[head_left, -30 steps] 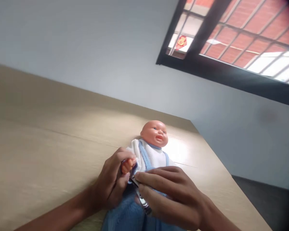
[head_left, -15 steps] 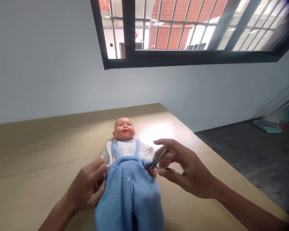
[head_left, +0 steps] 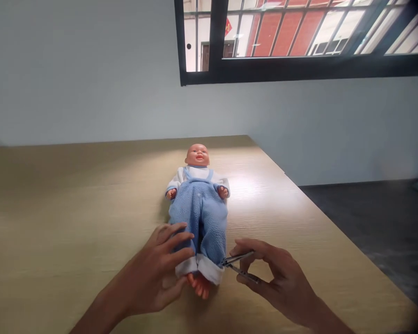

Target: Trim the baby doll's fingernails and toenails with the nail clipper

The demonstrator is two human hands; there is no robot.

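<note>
A baby doll (head_left: 198, 206) in blue fleece dungarees and a white shirt lies face up on the wooden table (head_left: 73, 204), head toward the wall. My left hand (head_left: 156, 273) rests on the doll's left trouser cuff, fingers curled over the leg near its bare feet (head_left: 199, 285). My right hand (head_left: 275, 278) pinches a small metal nail clipper (head_left: 238, 265), whose tip points at the white cuff of the other leg.
The table's right edge runs diagonally toward the dark floor (head_left: 376, 222) on the right. A grey wall stands behind the table, with a black-framed barred window (head_left: 299, 41) above.
Both hands have moved from the doll's hands down to its feet. The view has steadied and pulled back, so the whole doll shows. The clipper stays in my right hand.
</note>
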